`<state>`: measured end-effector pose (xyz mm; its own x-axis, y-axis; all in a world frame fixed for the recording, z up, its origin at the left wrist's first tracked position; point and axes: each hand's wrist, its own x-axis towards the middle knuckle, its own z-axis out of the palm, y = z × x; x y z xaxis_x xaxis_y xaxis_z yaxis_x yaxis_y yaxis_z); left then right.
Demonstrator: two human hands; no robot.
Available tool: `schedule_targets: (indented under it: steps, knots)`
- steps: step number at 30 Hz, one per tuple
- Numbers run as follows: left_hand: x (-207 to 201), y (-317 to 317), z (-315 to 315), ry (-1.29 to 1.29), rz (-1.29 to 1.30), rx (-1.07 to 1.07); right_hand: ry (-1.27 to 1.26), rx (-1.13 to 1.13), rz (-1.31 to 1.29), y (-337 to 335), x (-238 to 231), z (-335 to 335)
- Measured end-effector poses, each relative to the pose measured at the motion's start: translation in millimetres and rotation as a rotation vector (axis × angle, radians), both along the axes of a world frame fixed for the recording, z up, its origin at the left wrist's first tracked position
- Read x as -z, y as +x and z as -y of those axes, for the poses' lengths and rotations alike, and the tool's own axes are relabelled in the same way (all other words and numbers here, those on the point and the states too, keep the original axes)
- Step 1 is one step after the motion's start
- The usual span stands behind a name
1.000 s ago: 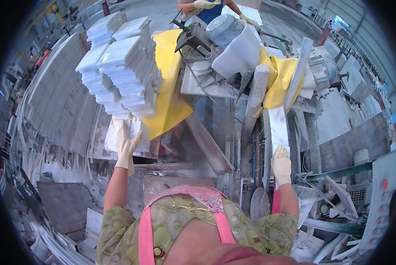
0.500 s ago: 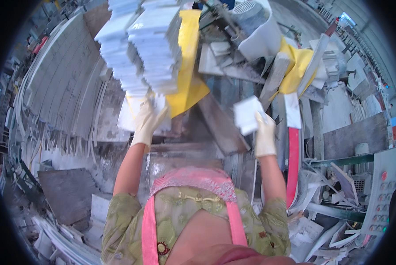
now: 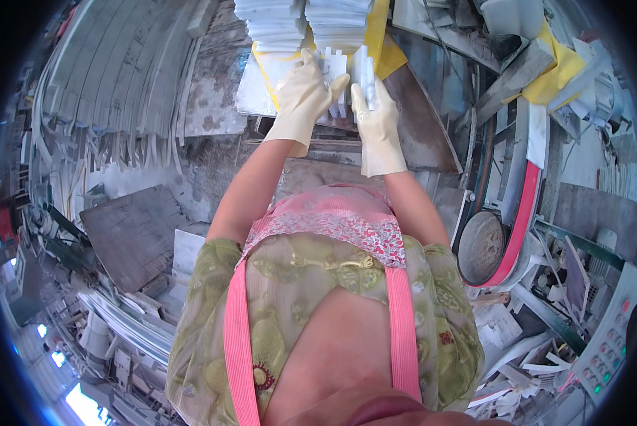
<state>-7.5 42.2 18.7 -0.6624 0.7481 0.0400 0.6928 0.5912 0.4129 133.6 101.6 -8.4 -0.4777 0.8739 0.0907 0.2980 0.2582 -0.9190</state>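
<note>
Both my hands wear cream rubber gloves. My right hand [image 3: 377,124] grips upright white stone tiles [image 3: 363,69], its thumb and fingers on their near end. My left hand [image 3: 303,96] is open, thumb spread from the fingers, against the left side of a short row of white tiles [image 3: 335,64] standing on edge. A narrow gap parts that row from the tiles in my right hand. Behind them rise two tall stacks of flat white tiles [image 3: 270,25] on yellow sheeting [image 3: 392,60]. A white slab [image 3: 254,91] lies under my left hand's side.
Long grey stone strips [image 3: 112,78] stand along the left. A brown board [image 3: 425,117] slants at right. A machine with a red-edged belt [image 3: 523,220] and round wheel [image 3: 482,247] stands near my right elbow, beside a button panel [image 3: 611,341]. Stone scraps lie at lower right.
My right hand has swung left with its white tile, up to the row by my left hand. The view has shifted, so the stacks sit higher. My left hand has spread its thumb.
</note>
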Motion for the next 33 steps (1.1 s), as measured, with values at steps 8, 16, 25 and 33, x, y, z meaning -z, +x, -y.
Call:
schedule_targets:
  steps: [8,16,25,33]
  knots:
    - [11.3,-0.4,2.6,0.050,0.000,0.005,-0.156,0.000,0.251,6.7,-3.1,13.5]
    - [0.5,-3.6,4.9,0.054,0.124,-0.010,-0.062,-0.170,0.434,-3.0,-10.8,6.2]
    - [-9.6,24.5,-1.6,-0.003,-0.013,-0.043,-0.096,-0.632,0.153,28.3,21.6,-12.4]
    - [1.4,23.3,-0.3,-0.010,-0.042,-0.040,0.660,-0.488,0.181,1.8,37.2,-85.2]
